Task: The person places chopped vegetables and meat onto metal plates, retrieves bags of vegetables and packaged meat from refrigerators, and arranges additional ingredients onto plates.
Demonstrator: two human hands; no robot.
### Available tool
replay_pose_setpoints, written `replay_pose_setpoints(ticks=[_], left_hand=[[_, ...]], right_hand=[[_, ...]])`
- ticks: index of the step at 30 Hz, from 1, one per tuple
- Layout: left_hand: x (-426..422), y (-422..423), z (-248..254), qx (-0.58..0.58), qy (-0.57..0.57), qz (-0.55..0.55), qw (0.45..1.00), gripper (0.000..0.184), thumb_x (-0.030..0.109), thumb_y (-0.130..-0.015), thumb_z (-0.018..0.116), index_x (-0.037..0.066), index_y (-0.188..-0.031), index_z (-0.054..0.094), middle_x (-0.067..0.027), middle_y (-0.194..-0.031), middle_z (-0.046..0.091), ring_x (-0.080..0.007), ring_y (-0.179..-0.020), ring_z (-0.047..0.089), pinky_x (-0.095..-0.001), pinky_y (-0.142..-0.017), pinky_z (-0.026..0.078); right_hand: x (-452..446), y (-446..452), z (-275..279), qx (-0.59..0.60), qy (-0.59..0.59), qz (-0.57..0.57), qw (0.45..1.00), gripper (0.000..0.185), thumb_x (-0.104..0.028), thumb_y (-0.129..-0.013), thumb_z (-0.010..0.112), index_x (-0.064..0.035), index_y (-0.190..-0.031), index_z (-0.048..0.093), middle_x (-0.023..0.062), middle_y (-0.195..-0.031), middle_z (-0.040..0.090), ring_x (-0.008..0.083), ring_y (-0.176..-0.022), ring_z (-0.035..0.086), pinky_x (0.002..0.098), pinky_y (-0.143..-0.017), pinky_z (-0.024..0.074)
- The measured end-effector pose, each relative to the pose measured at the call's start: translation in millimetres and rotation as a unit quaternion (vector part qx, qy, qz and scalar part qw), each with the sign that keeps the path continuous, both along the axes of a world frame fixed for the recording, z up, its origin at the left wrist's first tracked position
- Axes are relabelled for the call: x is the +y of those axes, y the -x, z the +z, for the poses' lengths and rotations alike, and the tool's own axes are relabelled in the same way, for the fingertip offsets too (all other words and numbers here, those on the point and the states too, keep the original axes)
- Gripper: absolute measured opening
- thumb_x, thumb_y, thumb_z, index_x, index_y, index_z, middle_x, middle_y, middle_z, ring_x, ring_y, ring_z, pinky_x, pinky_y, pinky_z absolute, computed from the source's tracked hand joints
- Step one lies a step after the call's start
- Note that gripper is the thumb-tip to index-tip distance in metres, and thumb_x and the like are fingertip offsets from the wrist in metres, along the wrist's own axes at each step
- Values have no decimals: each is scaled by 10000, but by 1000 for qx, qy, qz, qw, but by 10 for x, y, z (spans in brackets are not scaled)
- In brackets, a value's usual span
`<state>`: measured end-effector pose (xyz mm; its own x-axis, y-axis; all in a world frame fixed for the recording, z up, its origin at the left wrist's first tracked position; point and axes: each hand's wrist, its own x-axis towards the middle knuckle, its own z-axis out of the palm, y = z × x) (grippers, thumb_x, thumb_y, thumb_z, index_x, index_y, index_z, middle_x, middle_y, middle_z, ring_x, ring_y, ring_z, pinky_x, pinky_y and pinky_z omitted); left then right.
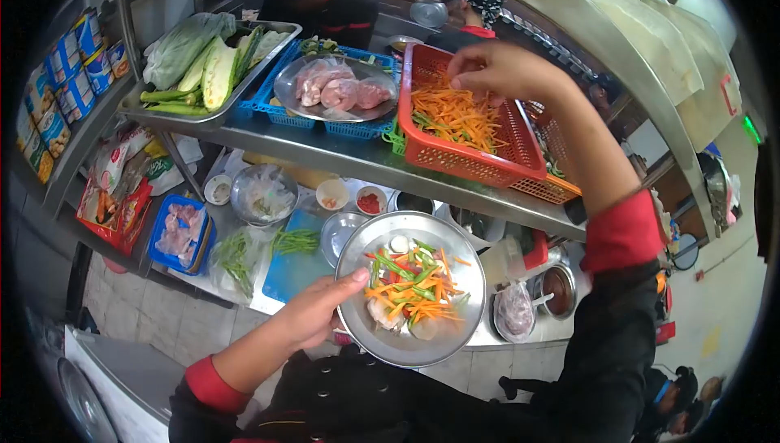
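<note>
Metal plate point(443, 341): hanging in front of and lower than the red basket point(467, 160), carrying carrot strips point(426, 306) and green strips point(394, 266).

Left hand point(313, 309): grasping the metal plate by its edge, thumb lying over the rim, forearm slanting up from lower left of the basket.

Right hand point(496, 69): hovering over the basket, wrist bending, fingers curling downward, forearm slanting up from the basket's right; the view is not showing whether the fingers are pinching anything.

Shredded carrot point(459, 122): lying inside the basket.

Oval tray point(366, 69): holding raw meat point(340, 95), resting just left of the basket.

Deep tray point(183, 119): standing farther left of the basket, holding green vegetables point(218, 73).
</note>
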<state>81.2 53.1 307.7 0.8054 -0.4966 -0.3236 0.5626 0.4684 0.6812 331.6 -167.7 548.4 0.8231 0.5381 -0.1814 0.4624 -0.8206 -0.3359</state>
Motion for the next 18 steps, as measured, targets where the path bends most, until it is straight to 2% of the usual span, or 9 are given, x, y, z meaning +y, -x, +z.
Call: replay_pose_setpoints(ticks=[2,4,6,8,11,12,14,16,18], left_hand=[[32,79,-36,-15,-11,23,1000,579,427,-1003,547,-70,-1298,524,-138,-1148,656,-169,-970,685,-328,-825,589],[59,158,-202,-19,-24,42,999,576,428,-1002,550,-74,-1284,534,-137,-1137,661,-166,-960,688,-325,-808,594],[93,238,-372,-22,-35,54,998,574,429,-1001,553,-78,-1270,544,-136,-1125,666,-163,-951,690,-322,-791,599],[73,318,-486,-9,-35,59,998,580,433,-998,557,-83,-1262,546,-130,-1112,672,-160,-941,695,-312,-761,606],[25,389,-610,-4,-44,78,996,595,446,-996,553,-84,-1267,538,-140,-1112,672,-170,-910,705,-308,-721,615],[14,396,-626,-1,-58,77,995,605,453,-995,550,-85,-1272,533,-144,-1114,671,-174,-900,709,-305,-708,617],[-28,390,-644,0,-55,82,995,617,461,-995,545,-88,-1276,527,-150,-1115,669,-178,-893,711,-303,-699,617],[-100,383,-633,0,-52,89,995,629,468,-994,541,-92,-1279,522,-157,-1116,668,-183,-886,714,-300,-690,618],[-141,379,-621,-9,-58,95,994,642,481,-994,537,-88,-1293,524,-140,-1192,651,-190,-1016,672,-331,-831,574]], right_hand=[[30,-319,-272,-11,65,-37,997,529,-434,-871,698,-112,-1282,612,97,-1180,662,200,-1025,645,380,-798,565],[-62,-690,-721,-43,86,6,995,603,-471,-826,729,-114,-1296,608,110,-1290,608,253,-1130,602,400,-877,540],[-324,-1289,-881,-128,117,159,972,598,-373,-851,708,-109,-1367,560,149,-1293,593,255,-1059,640,427,-745,590],[-329,-1150,-609,-79,50,8,996,559,-292,-861,696,-87,-1363,563,132,-1282,610,218,-987,662,346,-633,587],[-203,-920,-298,-42,77,-48,995,485,-250,-882,673,-65,-1323,590,101,-1184,661,181,-866,668,288,-540,550],[-222,-895,-292,-42,75,-45,995,485,-250,-882,673,-65,-1323,590,101,-1184,661,181,-866,668,288,-540,550],[-285,-854,-253,-59,33,-36,997,416,-254,-896,656,-48,-1255,620,61,-1036,691,136,-781,645,286,-549,538],[-382,-871,-254,-69,36,-30,997,390,-252,-902,651,-56,-1238,630,44,-1021,693,116,-767,633,272,-551,530],[-436,-891,-243,-76,33,-17,996,364,-249,-908,646,-63,-1221,641,26,-1007,696,96,-752,621,258,-554,521]])
